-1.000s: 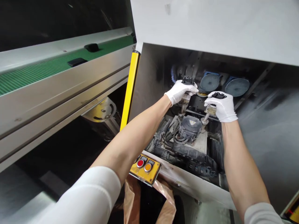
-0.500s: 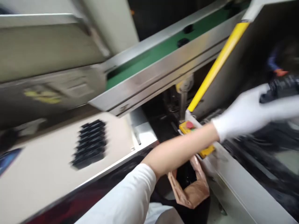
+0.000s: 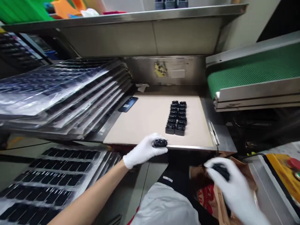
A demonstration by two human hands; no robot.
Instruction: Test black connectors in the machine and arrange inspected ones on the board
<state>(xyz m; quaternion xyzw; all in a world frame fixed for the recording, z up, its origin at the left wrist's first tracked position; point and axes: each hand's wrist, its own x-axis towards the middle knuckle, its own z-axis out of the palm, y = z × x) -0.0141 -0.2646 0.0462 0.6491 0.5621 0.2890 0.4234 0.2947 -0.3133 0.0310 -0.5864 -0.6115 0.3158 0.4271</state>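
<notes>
My left hand, in a white glove, pinches a small black plastic part just in front of the table's near edge. My right hand, also gloved and blurred by motion, is closed around another black plastic part. It is above a brown paper bag on the right. Beyond my left hand, two rows of black plastic parts stand side by side on the beige table top.
Stacked plastic trays rise on the left, with trays of black parts lower down. A phone lies at the table's left edge. A green conveyor is at right, above a yellow box with a red button.
My view has swung left from the machine side to the table. The gloved arm that reached far right with black parts is back, and both hands now show near the table's front.
</notes>
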